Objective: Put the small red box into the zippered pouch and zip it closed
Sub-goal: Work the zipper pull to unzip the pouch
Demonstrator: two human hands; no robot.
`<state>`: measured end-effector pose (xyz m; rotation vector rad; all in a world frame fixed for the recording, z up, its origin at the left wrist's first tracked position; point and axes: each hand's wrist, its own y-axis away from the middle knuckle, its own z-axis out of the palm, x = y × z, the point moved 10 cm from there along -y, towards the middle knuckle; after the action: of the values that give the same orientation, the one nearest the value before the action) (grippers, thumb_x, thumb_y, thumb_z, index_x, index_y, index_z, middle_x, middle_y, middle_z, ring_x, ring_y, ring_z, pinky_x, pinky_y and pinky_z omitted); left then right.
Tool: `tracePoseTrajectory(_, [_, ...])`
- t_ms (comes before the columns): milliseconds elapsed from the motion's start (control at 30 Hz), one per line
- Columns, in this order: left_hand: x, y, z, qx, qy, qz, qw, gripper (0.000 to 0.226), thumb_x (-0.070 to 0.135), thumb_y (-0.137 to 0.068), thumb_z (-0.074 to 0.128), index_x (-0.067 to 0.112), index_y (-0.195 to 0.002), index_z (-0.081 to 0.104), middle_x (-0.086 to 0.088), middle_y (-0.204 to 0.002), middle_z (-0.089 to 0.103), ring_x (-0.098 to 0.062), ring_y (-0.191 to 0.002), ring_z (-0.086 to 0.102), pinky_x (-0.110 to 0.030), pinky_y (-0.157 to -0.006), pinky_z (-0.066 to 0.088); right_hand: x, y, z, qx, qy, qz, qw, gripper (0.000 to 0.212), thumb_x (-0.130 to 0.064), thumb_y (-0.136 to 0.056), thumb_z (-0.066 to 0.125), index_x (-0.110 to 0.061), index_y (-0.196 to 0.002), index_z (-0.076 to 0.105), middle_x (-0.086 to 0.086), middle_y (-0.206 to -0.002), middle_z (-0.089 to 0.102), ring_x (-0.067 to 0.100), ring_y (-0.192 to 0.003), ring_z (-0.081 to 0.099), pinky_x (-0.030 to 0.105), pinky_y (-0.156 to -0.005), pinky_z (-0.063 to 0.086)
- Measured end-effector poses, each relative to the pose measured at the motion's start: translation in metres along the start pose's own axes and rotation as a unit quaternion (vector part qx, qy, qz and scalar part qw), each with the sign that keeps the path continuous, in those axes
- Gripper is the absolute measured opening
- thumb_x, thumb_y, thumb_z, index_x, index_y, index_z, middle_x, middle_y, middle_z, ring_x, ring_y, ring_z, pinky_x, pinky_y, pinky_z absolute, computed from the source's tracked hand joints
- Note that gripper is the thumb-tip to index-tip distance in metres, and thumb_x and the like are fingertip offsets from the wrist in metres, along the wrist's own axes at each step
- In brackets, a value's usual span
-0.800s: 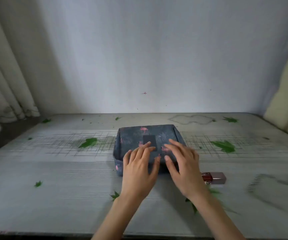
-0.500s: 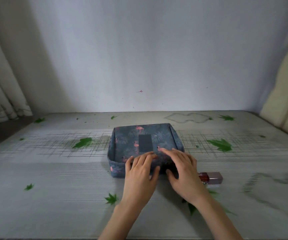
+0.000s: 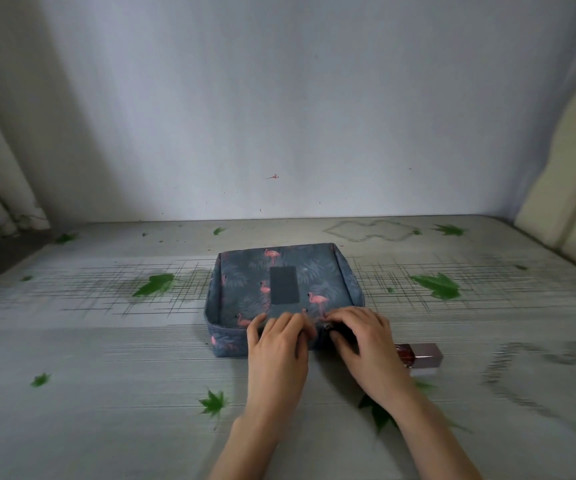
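Both hands crowd the pouch (image 3: pixel 281 289) near edge. The red box (image 3: pixel 418 356) lies just beside the right hand (image 3: pixel 362 344); the bench (image 3: pixel 106 341) elsewhere is open.

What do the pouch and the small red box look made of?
Pouch: woven fabric, matte, flamingo print, with soft seamed edges; it looks flexible.
Small red box: hard and glossy, probably plastic or glass, with a dark red translucent part and a metallic-looking pinkish end. Blur leaves it open.

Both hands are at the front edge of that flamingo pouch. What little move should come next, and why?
Probably pull the zipper open: the right hand pinches something dark at the flamingo pouch front edge, the left hand steadies it, and the small red box lies outside on the table.
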<state>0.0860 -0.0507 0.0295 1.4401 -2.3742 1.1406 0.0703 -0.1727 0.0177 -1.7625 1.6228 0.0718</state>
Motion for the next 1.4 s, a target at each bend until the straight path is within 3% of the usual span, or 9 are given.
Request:
tracePoseTrajectory(100, [0.003, 0.002, -0.001, 0.018, 0.002, 0.024, 1.0, 0.011, 0.013, -0.075, 0.058, 0.024, -0.074, 0.06, 0.011, -0.084, 0.068, -0.008, -0.081, 0.06, -0.028, -0.098, 0.021, 0.0, 0.001, 0.001, 0.006, 0.004, -0.001, 1.0, 0.014, -0.019, -0.084, 0.06, -0.022, -0.098, 0.06, -0.008, -0.103, 0.062, 0.009, -0.102, 0.052, 0.023, -0.087, 0.026])
tracePoseTrajectory(200, [0.002, 0.002, 0.002, 0.017, 0.01, 0.031, 0.999, 0.006, 0.017, -0.073, 0.067, 0.021, -0.077, 0.064, 0.005, -0.091, 0.069, -0.014, -0.088, 0.065, -0.032, -0.103, 0.019, 0.001, 0.0, 0.002, 0.01, 0.005, 0.0, 1.0, 0.011, -0.02, -0.084, 0.06, -0.023, -0.095, 0.059, -0.009, -0.101, 0.062, 0.009, -0.1, 0.052, 0.023, -0.085, 0.024])
tracePoseTrajectory(433, [0.001, 0.0, 0.007, 0.007, 0.006, 0.035, 0.999, 0.016, 0.023, -0.066, 0.078, 0.016, -0.076, 0.067, 0.0, -0.087, 0.069, -0.019, -0.086, 0.066, -0.032, -0.106, 0.018, -0.001, 0.001, 0.003, 0.008, 0.014, 0.0, 1.0, 0.009, -0.021, -0.084, 0.06, -0.022, -0.093, 0.059, -0.009, -0.099, 0.062, 0.009, -0.098, 0.052, 0.019, -0.084, 0.021])
tracePoseTrajectory(700, [0.0, 0.0, 0.008, 0.013, 0.005, 0.023, 1.0, 0.015, 0.025, -0.07, 0.074, 0.017, -0.072, 0.062, 0.003, -0.085, 0.067, -0.017, -0.086, 0.063, -0.027, -0.107, 0.013, -0.012, 0.004, -0.002, 0.024, 0.037, -0.007, 0.999, 0.016, -0.014, -0.08, 0.064, -0.021, -0.095, 0.063, -0.006, -0.097, 0.066, 0.013, -0.095, 0.057, 0.02, -0.087, 0.018])
tracePoseTrajectory(900, [-0.001, 0.001, 0.006, 0.019, 0.037, 0.01, 0.999, 0.013, 0.025, -0.072, 0.067, 0.018, -0.071, 0.056, 0.004, -0.088, 0.065, -0.013, -0.091, 0.06, -0.017, -0.108, 0.003, -0.014, 0.005, -0.005, 0.037, 0.047, -0.008, 0.998, 0.018, -0.01, -0.076, 0.067, -0.02, -0.091, 0.063, -0.006, -0.092, 0.067, 0.016, -0.092, 0.06, 0.019, -0.086, 0.017])
tracePoseTrajectory(1400, [-0.005, 0.005, -0.008, 0.041, 0.006, -0.006, 0.999, 0.013, 0.024, -0.072, 0.068, 0.014, -0.07, 0.059, 0.0, -0.086, 0.066, -0.019, -0.09, 0.059, -0.029, -0.111, 0.009, -0.013, 0.005, -0.003, 0.037, 0.065, -0.009, 0.997, 0.014, -0.011, -0.079, 0.065, -0.02, -0.089, 0.062, -0.005, -0.091, 0.067, 0.018, -0.092, 0.06, 0.023, -0.086, 0.017])
